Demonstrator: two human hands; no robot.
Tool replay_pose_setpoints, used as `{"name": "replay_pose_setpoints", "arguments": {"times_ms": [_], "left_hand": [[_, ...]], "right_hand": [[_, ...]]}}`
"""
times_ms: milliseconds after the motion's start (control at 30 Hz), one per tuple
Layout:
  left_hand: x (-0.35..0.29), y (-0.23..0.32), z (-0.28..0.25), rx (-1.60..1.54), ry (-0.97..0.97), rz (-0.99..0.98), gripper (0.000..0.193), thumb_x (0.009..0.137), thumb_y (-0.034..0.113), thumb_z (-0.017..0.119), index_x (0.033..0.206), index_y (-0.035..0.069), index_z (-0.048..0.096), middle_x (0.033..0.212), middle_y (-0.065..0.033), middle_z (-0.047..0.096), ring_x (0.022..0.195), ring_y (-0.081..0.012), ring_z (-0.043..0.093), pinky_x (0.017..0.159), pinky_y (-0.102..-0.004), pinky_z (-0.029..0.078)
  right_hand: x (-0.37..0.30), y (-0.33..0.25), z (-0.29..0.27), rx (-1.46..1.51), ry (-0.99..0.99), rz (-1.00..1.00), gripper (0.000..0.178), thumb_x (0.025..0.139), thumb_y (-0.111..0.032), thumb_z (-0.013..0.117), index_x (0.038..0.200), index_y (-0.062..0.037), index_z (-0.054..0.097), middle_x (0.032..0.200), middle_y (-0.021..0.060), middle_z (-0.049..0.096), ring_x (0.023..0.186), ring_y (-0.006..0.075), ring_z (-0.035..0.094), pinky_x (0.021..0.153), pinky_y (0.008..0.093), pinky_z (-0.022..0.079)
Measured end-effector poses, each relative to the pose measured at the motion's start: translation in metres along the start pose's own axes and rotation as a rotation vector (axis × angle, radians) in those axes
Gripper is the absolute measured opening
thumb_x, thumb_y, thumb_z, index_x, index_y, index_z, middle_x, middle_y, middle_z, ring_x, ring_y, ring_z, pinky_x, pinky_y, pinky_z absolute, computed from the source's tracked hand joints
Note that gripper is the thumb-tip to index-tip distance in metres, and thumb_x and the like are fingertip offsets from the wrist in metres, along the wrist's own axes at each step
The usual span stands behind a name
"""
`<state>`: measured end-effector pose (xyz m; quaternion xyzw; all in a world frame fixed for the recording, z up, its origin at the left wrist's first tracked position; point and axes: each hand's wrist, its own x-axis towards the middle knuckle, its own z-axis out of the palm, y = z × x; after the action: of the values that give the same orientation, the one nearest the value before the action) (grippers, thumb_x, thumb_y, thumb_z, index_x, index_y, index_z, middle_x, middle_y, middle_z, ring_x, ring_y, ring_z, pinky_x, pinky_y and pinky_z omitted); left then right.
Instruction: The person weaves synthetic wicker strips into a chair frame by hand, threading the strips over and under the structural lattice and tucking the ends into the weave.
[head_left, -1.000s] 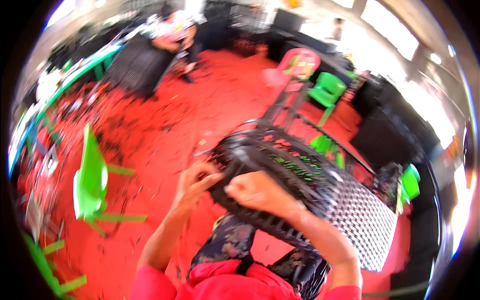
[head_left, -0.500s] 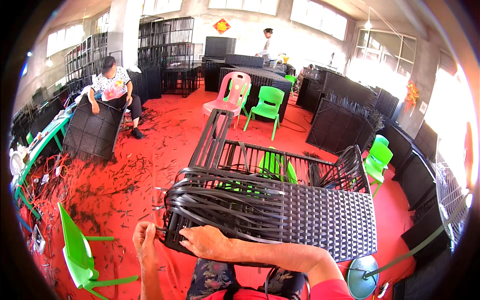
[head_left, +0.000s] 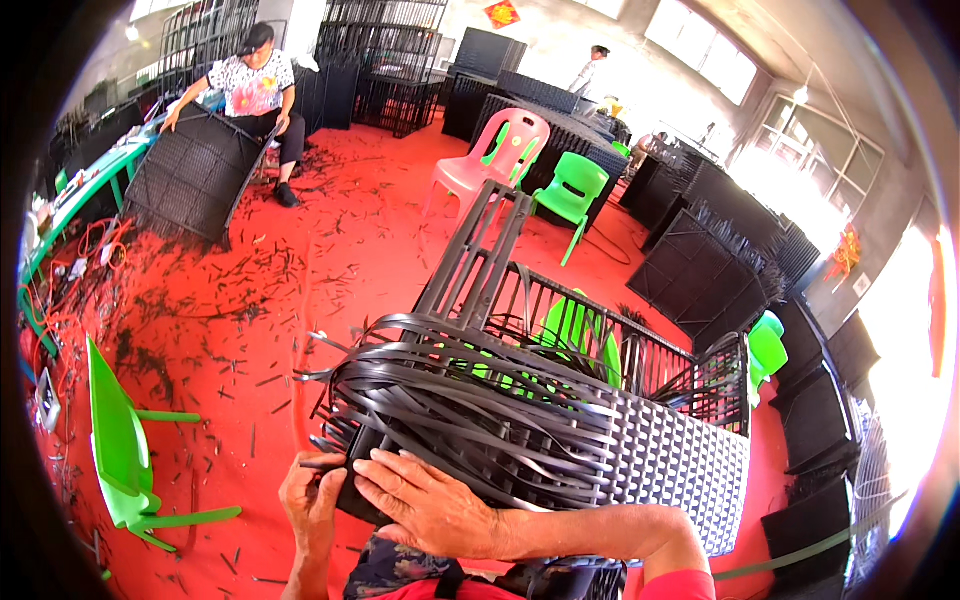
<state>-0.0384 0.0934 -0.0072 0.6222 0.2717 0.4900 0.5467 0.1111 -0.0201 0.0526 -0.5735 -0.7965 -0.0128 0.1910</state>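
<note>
Woven frame (head_left: 655,445), under flattened right hand (head_left: 428,506), beside left hand (head_left: 310,500) pinching black strip (head_left: 323,462)

Furniture frame (head_left: 500,262), black, slatted, partly wrapped in weaving; set slightly aslant in front of the wearer, long side running left to right. Woven section (head_left: 675,470) at right: tight checkered pattern, glossy black, pale in the light. Flat strips (head_left: 470,400) at left: loose, unwoven, bunched and looped round the end, several tips projecting. Near left corner: beneath the right hand (head_left: 435,510), left hand (head_left: 312,500) just beside.
</note>
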Motion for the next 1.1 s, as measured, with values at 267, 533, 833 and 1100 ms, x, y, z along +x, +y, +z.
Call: {"name": "replay_pose_setpoints", "arguments": {"times_ms": [267,533,833,1100], "left_hand": [[0.001,0.002,0.003,0.112,-0.026,0.217,0.008,0.085,0.005,0.064,0.087,-0.002,0.066,0.079,-0.0114,0.062,0.071,-0.0212,0.058,0.063,-0.0304,0.044],[-0.016,-0.015,0.012,-0.223,-0.121,0.266,0.010,0.089,0.001,0.050,0.092,0.008,0.057,0.085,-0.0082,0.051,0.071,-0.0194,0.049,0.068,-0.0346,0.044],[-0.003,-0.027,0.016,-0.435,-0.246,0.401,0.020,0.087,0.015,0.061,0.102,0.003,0.063,0.076,-0.0087,0.058,0.055,-0.0198,0.056,0.048,-0.0327,0.041],[-0.006,-0.035,0.008,-0.494,-0.346,0.307,0.020,0.078,0.011,0.071,0.098,0.010,0.068,0.071,-0.0074,0.062,0.057,-0.0231,0.060,0.057,-0.0384,0.044]], "right_hand": [[0.006,-0.006,-0.008,-0.077,-0.166,0.021,0.073,0.087,-0.054,0.050,0.145,-0.0094,0.038,0.154,0.0043,0.030,0.144,0.0242,0.024,0.115,0.0459,0.017],[0.006,-0.012,-0.047,-0.053,-0.429,-0.089,0.070,0.085,-0.046,0.058,0.144,-0.0110,0.042,0.154,0.0014,0.033,0.145,0.0282,0.023,0.115,0.0509,0.019],[0.023,-0.002,-0.053,-0.020,-0.459,-0.115,0.067,0.087,-0.045,0.056,0.140,-0.0062,0.044,0.150,0.0055,0.036,0.144,0.0294,0.024,0.116,0.0513,0.017],[0.032,0.003,-0.052,-0.015,-0.487,-0.141,0.065,0.088,-0.043,0.055,0.137,-0.0019,0.046,0.147,0.0091,0.040,0.142,0.0306,0.026,0.117,0.0516,0.016]]}}
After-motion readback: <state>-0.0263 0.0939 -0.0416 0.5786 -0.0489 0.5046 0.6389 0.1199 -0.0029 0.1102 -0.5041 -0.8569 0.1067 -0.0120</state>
